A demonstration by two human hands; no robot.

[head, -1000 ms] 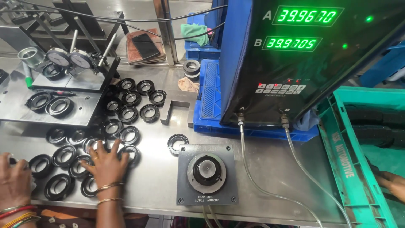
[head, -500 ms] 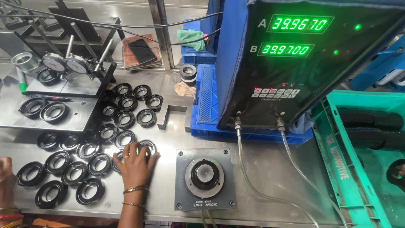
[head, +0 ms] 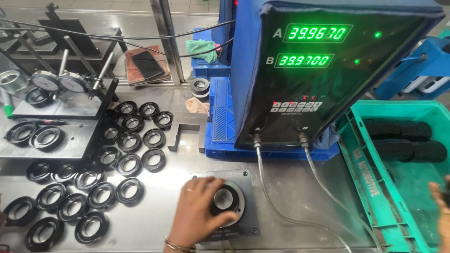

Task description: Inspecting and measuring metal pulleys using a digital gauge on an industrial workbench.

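My right hand, bangles at the wrist, curls over the round head of a grey gauge block near the table's front edge. Its fingers and thumb grip a black rubber ring seated around the silver plug there. Only a sliver of my left hand shows at the left edge, beside several loose black rings laid out in rows on the steel table.
A black readout box with green digits stands on a blue crate, two hoses running forward from it. Dial gauges stand on a stand at the left. A green crate at the right holds black parts; another person's hand reaches in.
My right hand left the loose rings and moved right onto the gauge block with a ring. The lone ring left of the block is gone. My left hand slid almost out of view.
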